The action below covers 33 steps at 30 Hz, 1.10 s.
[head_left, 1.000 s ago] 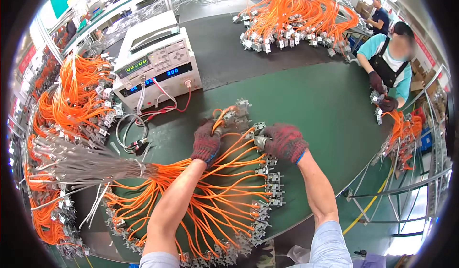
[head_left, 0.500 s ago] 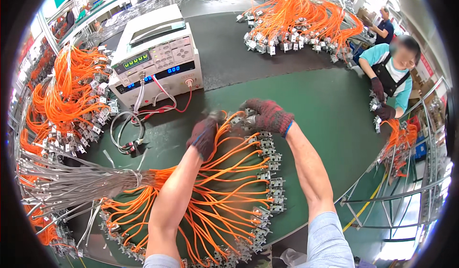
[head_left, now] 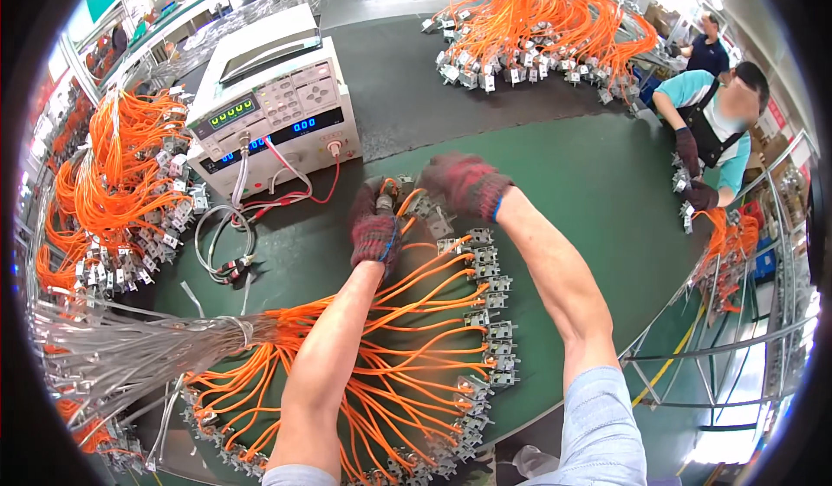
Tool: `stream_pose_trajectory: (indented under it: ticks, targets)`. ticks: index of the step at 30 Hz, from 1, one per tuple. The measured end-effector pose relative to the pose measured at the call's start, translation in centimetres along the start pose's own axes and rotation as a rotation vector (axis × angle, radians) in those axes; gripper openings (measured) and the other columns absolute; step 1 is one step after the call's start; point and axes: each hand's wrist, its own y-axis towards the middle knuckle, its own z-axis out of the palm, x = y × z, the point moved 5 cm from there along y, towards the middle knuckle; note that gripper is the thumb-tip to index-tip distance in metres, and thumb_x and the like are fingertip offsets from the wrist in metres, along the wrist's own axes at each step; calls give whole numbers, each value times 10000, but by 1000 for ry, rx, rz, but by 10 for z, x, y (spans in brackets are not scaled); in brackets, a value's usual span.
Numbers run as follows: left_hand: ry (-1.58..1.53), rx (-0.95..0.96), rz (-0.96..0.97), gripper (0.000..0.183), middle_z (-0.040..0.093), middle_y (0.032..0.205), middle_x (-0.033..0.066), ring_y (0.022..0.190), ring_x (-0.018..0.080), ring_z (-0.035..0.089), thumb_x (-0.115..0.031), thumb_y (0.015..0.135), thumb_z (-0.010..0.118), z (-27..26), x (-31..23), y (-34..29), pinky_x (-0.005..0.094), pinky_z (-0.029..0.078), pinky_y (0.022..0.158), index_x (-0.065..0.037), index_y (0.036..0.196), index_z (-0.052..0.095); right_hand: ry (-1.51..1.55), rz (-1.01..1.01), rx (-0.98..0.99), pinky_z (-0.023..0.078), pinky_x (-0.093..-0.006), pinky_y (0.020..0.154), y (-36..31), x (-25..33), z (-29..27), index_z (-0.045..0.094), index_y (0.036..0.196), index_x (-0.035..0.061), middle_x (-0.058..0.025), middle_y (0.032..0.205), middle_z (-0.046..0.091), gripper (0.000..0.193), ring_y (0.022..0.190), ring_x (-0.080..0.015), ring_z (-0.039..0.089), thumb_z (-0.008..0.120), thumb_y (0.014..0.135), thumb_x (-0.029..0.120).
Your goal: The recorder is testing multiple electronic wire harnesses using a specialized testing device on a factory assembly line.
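Note:
My left hand (head_left: pixel 375 230), in a dark red-and-black knit glove, is closed round an orange cable (head_left: pixel 409 208) with a small metal connector (head_left: pixel 386 189) at its end. To its right, my right hand (head_left: pixel 466 185), gloved alike, is smeared by motion; whether its fingers grip anything does not show. Just below it lies a blurred metal connector (head_left: pixel 440 223). Under my forearms spreads a fan of orange cables (head_left: pixel 407 340), their metal connectors (head_left: pixel 501 334) lined up along a curved edge. On the left the cables run into a tied bundle of grey wires (head_left: pixel 186 343).
Behind my left hand stand two stacked bench instruments (head_left: pixel 269 109) with lit displays and plugged-in leads (head_left: pixel 247 234). Orange cable piles lie at the left (head_left: pixel 121 165) and far right (head_left: pixel 546 31) of the green table (head_left: pixel 598 226). A co-worker (head_left: pixel 711 130) handles connectors at the right.
My right hand has shifted slightly up and left. My left hand has turned more upright, with a connector now showing at its fingers. The view has moved a little.

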Motion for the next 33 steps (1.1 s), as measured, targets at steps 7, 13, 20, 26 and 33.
stream_pose_trajectory:
  ticks: [7,13,20,26,33]
  targets:
    - [128,29,1,297,750,1219,138,1134,216,701,-188,1082,627,-2,25,3,388,541,993,-16,1321,667,93,34,-21,445,-458,1210,-40,3,17,593,1539,205,-210,1613,502,626,1474,-379,511,680,920,191]
    - [-29,145,-73,593,671,1411,237,1295,364,661,-360,1035,698,-1,-3,-15,423,520,1074,-48,1516,546,421,313,-369,466,-459,1177,-85,-1,17,552,1548,77,-234,1479,625,663,1381,-398,599,703,952,327]
    - [304,264,-100,543,679,1357,218,1250,352,655,-441,1019,695,-7,-53,-40,451,505,1052,-53,1388,603,372,620,-219,538,-477,1020,-85,21,20,611,1439,57,-235,1264,737,670,1200,-408,696,757,936,475]
    - [435,164,120,384,731,998,232,924,429,705,-389,1004,712,-8,-38,-34,506,544,846,-16,1088,682,537,582,-325,554,-458,988,-67,0,45,671,1340,51,-209,1230,756,574,1143,-377,725,782,903,406]
    - [383,128,76,365,725,985,233,907,420,706,-375,1009,709,-10,-32,-36,501,546,834,-20,1089,679,468,710,-147,533,-480,1009,-63,10,29,667,1305,4,-248,1211,733,651,1179,-410,691,750,863,474]
